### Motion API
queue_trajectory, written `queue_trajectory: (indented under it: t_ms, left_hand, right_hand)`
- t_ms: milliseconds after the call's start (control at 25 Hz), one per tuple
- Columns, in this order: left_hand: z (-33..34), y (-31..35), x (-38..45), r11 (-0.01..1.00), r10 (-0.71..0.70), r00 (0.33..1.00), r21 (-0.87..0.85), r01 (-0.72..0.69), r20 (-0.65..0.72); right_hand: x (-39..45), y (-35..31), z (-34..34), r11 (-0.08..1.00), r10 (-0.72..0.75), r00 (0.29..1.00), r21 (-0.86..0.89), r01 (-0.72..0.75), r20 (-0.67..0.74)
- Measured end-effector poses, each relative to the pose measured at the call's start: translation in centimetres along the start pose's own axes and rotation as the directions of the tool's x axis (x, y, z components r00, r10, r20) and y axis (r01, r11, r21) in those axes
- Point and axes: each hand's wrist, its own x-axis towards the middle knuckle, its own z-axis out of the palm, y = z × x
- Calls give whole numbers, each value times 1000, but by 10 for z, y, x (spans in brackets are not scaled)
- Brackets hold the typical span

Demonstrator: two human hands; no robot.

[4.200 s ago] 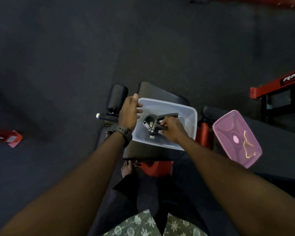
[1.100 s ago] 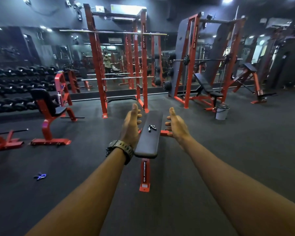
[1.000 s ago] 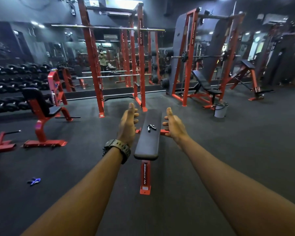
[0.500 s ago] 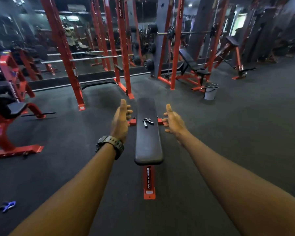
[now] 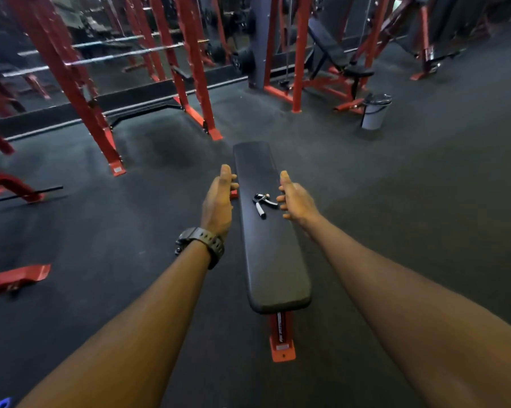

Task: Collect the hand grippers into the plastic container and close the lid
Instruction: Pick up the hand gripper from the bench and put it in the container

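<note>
From the head camera, a long black padded gym bench on a red steel frame, the table [image 5: 273, 260], runs away from the person across a dark rubber floor [image 5: 101, 231]. On its far half lies a small hand gripper with a metal coil spring and black handles [image 5: 261, 203], resting flat on the padding, its handles splayed toward the near end and the right. The person's left hand [image 5: 219, 201] is stretched out just beside the table's left edge, fingers straight and together, thumb up, its grip wide and empty; a black digital wristwatch [image 5: 202, 244] sits on that wrist. The right hand [image 5: 295, 201] is over the table's right edge, its grip open with fingers loosely curled toward the gripper; the fingertips [image 5: 280, 198] are just beside the end of the nearer handle, and whether they touch it cannot be told. The hand gripper lies between the two hands, closer to the right one. Beyond the table stand red steel rack uprights [image 5: 71, 83] and a grey lidded bucket [image 5: 375, 111] on the floor to the far right.
</note>
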Motion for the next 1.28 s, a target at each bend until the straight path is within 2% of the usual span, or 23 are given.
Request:
queue_trajectory:
  t_ms: [240, 400, 520, 640, 760, 840, 960, 1160, 1280]
  left_hand:
    - [-6, -66, 172, 993, -102, 990, -43, 107, 102]
    - [-16, -106, 263, 980, -198, 969, 37, 194, 149]
    - [-19, -127, 322, 970, -243, 954, 57, 237, 176]
    - [-8, -161, 383, 943, -332, 927, 34, 332, 171]
    - [12, -207, 432, 926, -372, 912, 3, 378, 173]
    - [28, -252, 465, 919, -390, 906, 7, 395, 165]
    - [50, -328, 503, 899, -437, 889, 23, 438, 136]
    - [58, -401, 527, 887, -462, 879, 52, 459, 116]
    - [55, -394, 533, 897, -443, 891, 50, 440, 98]
  right_hand:
    - [140, 11, 67, 992, 92, 992, -82, -99, -83]
    - [212, 15, 116, 969, 210, 970, -109, -223, -119]
    - [256, 16, 136, 958, 209, 972, -175, -226, -109]
    - [316, 45, 155, 937, 201, 962, -249, -243, -183]
    - [376, 91, 179, 860, 126, 959, -454, -233, -253]
    - [419, 134, 200, 800, 51, 970, -572, -182, -237]
    - [484, 211, 232, 640, -64, 985, -764, -83, -160]
    - [544, 286, 257, 441, 94, 995, -895, -68, -29]
    - [545, 293, 260, 473, 129, 991, -880, -47, 16]
